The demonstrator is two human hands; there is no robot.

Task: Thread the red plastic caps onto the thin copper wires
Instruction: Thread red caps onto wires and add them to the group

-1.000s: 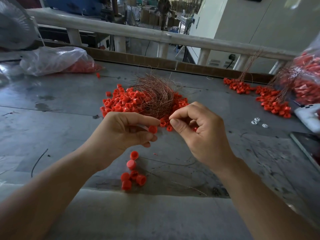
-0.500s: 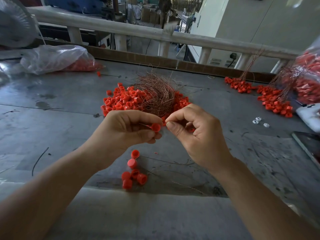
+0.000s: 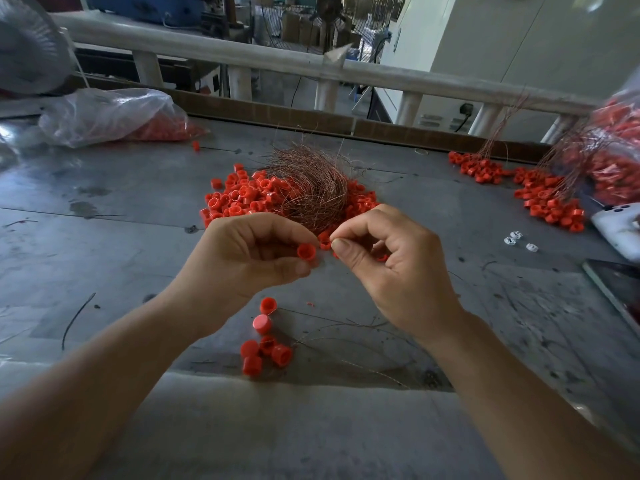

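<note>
Your left hand [image 3: 249,258] pinches one red cap [image 3: 306,251] between thumb and forefinger at the centre of the frame, lifted off the tabletop [image 3: 104,202]. Your right hand [image 3: 391,268] has thumb and forefinger pressed tip to tip, the other fingers curled. I judge it holds a copper wire end, though the strand is too thin to make out.

The coming move turns on one relation: the cap lies just to the left of your right hand's pinch, close but apart. Its short axis seems to run across the frame toward those fingertips. Which face of the cap looks at the wire I cannot tell. The right hand is the one to bring the wire tip leftward into it.

Counted:
- One cap is in hand.
- Six loose caps [image 3: 267,344] lie below your hands at lower centre, beside a few stray wires [image 3: 346,327].
- One large cap pile [image 3: 242,199] sits just above your hands, with one wire bundle [image 3: 311,188] on top of it.
- Two clusters of wired caps [image 3: 550,202] lie at the upper right.
- Two plastic bags of caps are there, one at the upper left [image 3: 110,116] and one at the right edge.
- Three small white pieces [image 3: 516,237] rest right of centre.
</note>
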